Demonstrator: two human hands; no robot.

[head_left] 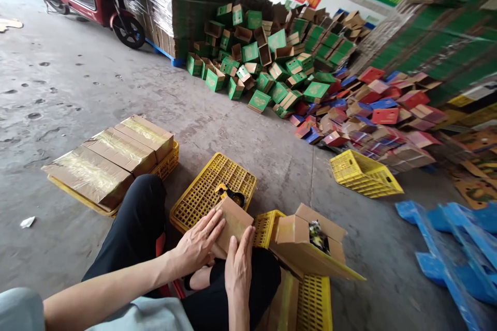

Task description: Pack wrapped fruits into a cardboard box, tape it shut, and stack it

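Between my hands is a small brown cardboard box (233,221), tilted over my lap. My left hand (200,238) presses along its left side with outstretched fingers, its thumb partly hidden. My right hand (238,261) presses the right side, thumb and fingers straight along the cardboard. Just beyond the box, a yellow-and-black tape dispenser (230,194) lies on an upturned yellow plastic crate (204,181). At my right knee stands an open cardboard box (293,230) with its flaps up; dark and yellowish contents show inside, too unclear to name.
On the left, several taped boxes (112,150) sit on a yellow crate. More yellow crates (363,173) stand to the right, near a blue pallet (446,248). Green boxes (258,101) and red-blue boxes (384,116) are heaped behind. A red scooter (83,5) is parked back left.
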